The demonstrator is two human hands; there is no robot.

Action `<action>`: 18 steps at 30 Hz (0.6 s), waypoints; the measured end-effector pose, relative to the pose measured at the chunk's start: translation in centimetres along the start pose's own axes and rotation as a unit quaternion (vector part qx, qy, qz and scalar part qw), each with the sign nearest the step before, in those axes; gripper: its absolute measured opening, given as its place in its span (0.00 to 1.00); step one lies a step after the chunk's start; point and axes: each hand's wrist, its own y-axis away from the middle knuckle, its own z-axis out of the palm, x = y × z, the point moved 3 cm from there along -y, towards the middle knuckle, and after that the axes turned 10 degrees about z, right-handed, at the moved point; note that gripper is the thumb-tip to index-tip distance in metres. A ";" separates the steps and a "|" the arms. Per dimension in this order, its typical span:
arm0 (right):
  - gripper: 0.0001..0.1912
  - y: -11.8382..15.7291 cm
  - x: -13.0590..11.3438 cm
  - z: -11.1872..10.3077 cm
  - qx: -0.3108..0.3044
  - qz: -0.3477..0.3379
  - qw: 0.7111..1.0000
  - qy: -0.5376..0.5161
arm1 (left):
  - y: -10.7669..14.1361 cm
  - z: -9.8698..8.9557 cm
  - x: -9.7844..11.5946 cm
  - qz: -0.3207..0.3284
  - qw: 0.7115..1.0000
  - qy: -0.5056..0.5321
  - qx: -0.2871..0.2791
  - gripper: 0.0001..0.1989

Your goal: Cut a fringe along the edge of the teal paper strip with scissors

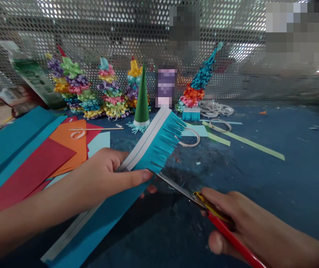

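Left hand (110,173) pinches a long, blue, fringed paper strip (154,147) between closed fingers.
Right fingers (219,199) wrap around red-handled metal scissors (200,202), near the left thumb (137,178).

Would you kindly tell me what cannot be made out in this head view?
In the head view:
Left hand: most fingers hidden behind the blue fringed strip.
Strip's near end: partly cut off by the bottom edge.
Scissors: handles partly covered by the right hand, one cut off below.
Bottle: label too blurred to read.
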 end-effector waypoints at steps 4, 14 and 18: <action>0.18 -0.1 -0.2 0.0 -0.009 0.000 1.000 -0.005 | 0.0 0.2 0.4 -0.018 1.000 0.002 0.000 0.07; 0.07 -0.6 0.6 0.1 -0.021 -0.073 0.996 -0.049 | 0.0 0.2 0.0 -0.075 0.997 0.000 -0.006 0.08; 0.07 -0.5 0.3 0.0 -0.019 -0.056 0.997 -0.046 | 0.2 0.1 0.1 -0.093 0.996 0.009 -0.013 0.09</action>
